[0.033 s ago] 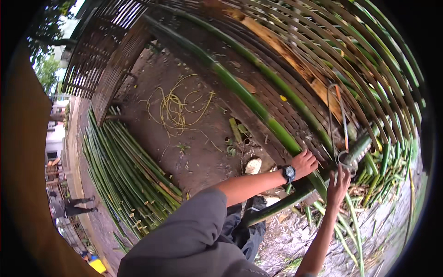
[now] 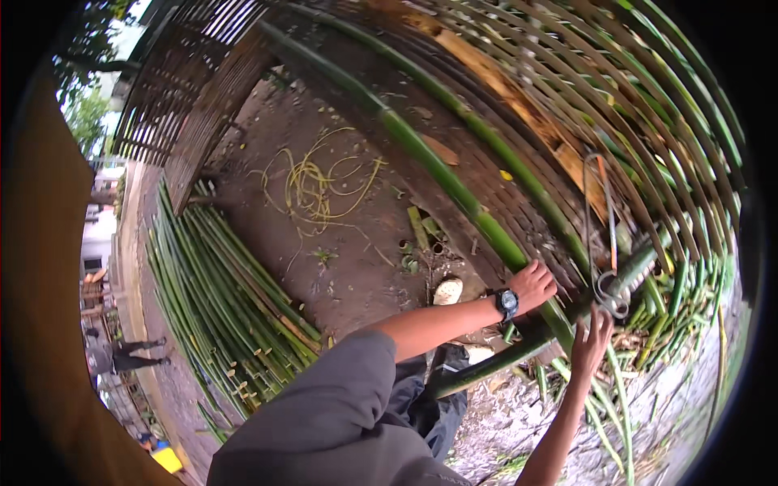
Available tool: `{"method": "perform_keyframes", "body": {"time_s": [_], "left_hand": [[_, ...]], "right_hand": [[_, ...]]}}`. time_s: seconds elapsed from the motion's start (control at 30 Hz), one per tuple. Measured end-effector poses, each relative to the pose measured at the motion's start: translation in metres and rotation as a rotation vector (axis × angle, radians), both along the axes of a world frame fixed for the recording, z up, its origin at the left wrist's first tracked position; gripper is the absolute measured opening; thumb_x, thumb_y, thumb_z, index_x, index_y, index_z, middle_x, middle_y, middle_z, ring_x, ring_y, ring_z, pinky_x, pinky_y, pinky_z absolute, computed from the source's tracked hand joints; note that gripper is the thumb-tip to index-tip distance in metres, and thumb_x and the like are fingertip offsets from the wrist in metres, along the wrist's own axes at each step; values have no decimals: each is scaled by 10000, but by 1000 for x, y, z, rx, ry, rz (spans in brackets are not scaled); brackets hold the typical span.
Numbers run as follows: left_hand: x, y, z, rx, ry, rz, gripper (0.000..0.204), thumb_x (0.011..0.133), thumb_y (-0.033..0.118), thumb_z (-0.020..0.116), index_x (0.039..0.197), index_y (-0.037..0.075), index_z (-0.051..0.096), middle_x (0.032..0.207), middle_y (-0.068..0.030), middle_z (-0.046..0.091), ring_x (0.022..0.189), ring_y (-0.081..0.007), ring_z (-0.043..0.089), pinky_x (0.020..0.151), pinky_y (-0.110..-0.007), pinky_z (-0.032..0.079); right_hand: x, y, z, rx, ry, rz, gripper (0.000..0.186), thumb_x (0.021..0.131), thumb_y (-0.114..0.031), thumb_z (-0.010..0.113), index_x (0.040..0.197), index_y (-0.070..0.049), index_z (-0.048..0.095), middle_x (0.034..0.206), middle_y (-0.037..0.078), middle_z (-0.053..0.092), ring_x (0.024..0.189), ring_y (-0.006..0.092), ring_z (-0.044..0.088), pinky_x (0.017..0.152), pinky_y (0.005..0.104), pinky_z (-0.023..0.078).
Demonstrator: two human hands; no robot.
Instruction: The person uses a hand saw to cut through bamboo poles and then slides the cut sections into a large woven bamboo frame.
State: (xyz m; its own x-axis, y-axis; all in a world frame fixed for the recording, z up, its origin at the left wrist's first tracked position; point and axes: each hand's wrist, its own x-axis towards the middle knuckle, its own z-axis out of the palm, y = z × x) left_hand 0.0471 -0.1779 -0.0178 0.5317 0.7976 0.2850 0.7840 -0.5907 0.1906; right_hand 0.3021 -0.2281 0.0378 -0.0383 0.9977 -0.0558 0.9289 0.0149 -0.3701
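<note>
Widest gap: bare ground [image 2: 348, 279], centre of frame, between pole stack [image 2: 231, 296] at left and long green bamboo [image 2: 429, 162] running diagonally from upper left. Yellow hose coil [image 2: 310, 193] clutters its upper part. Narrow slot between that bamboo and second pole [image 2: 523, 174]. Right of centre: saw [image 2: 606, 206] blocks just above right hand [image 2: 592, 338]; slatted screen [image 2: 494, 69] walls off upper right.

No text, number or sign can be read.
</note>
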Motion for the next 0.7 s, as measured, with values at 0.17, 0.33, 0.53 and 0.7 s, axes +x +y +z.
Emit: {"method": "perform_keyframes", "body": {"time_s": [0.17, 0.33, 0.53, 0.7], "left_hand": [[-92, 31, -18, -273, 264, -13, 149, 843, 240, 685, 934, 127, 714, 919, -67, 731, 951, -262, 686, 928, -478, 504], [-72, 14, -16, -502, 350, -147, 89, 798, 208, 744, 717, 174, 755, 804, -32, 771, 754, -192, 738, 640, -429, 515], [18, -99, 39, -636, 265, -183, 110, 813, 220, 754, 841, 130, 810, 830, -50, 773, 817, -263, 743, 705, -485, 595], [26, -199, 44, -831, 183, -248, 87, 800, 213, 716, 763, 150, 764, 763, -50, 749, 749, -231, 738, 612, -393, 577]], "right_hand": [[-11, -99, 11, -304, -269, 45, 954, 809, -227, 844, 1625, -186, 351, 1513, 209, 488, 1410, 418, 450, 1173, 562, 354], [43, -144, -31, -189, -340, -19, 641, 825, -96, 778, 1408, -39, 518, 1176, 183, 702, 1045, 355, 700, 966, 515, 561], [128, -200, 39, -66, -341, 93, 415, 750, -93, 841, 1106, -27, 636, 964, 171, 689, 930, 372, 688, 855, 515, 546], [177, -210, 96, -774, -514, 5, 449, 858, -310, 767, 1207, -40, 681, 1165, 256, 678, 1087, 433, 641, 945, 515, 530]]}}
